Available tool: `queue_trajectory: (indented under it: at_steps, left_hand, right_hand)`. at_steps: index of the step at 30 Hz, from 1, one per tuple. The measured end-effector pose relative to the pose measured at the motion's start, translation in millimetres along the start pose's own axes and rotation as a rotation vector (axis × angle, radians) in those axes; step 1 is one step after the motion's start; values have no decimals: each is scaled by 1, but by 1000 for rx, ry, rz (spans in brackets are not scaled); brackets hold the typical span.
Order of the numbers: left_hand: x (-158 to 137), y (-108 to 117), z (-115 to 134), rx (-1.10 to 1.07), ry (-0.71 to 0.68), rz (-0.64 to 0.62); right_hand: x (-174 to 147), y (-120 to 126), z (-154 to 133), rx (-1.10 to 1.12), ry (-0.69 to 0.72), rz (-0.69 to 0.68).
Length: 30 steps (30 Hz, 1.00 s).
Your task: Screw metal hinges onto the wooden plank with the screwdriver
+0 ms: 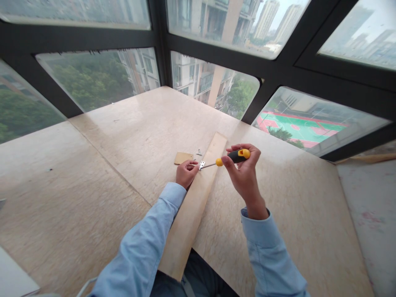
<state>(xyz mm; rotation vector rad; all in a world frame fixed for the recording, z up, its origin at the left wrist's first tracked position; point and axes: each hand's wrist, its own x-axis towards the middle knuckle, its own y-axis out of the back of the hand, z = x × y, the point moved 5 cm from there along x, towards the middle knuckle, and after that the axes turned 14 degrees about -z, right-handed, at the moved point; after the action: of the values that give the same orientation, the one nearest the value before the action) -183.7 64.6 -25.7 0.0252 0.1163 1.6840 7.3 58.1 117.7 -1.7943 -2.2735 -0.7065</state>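
screwdriver (219, 162) clenched in right hand (246, 173), long axis down-left to metal plate (202, 163); left hand (185, 175) alongside, grip unclear

Diffuse daylight enters through the window panes (222, 29); shadows on the marbled windowsill (108, 198) are soft; peripheral distortion visible.

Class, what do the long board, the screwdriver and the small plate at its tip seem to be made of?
Long board: probably wood, matte, given its pale tan tone.
Screwdriver: handle likely plastic, perhaps rubber-coated, from its glossy yellow and duller black parts; shaft probably metal, thin and grey.
Small plate: apparently metal, bright and silvery.
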Motion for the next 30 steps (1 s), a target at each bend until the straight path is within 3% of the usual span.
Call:
queue_trajectory:
  at_steps: [3,5,11,15,20,23,30]
  left_hand:
    - [0,0,0,-4,2,-3]
    - [0,0,1,-1,5,-5]
    - [-1,1,2,8,5,3]
    - [-1,1,1,-1,6,-8]
    - [0,1,-2,-16,6,-27]
    - [0,1,-3,-19,6,-28]
    - [0,1,-2,-13,10,-32]
  right_hand:
    - [-2,6,1,-230,-66,115]
    - [-2,11,1,-249,-87,136]
    - [5,13,-2,121,-13,-20]
    - [4,7,-3,168,8,-54]
    - [1,12,6,-122,-18,76]
    - [1,16,7,-242,-10,75]
    - [4,13,-5,125,33,-110]
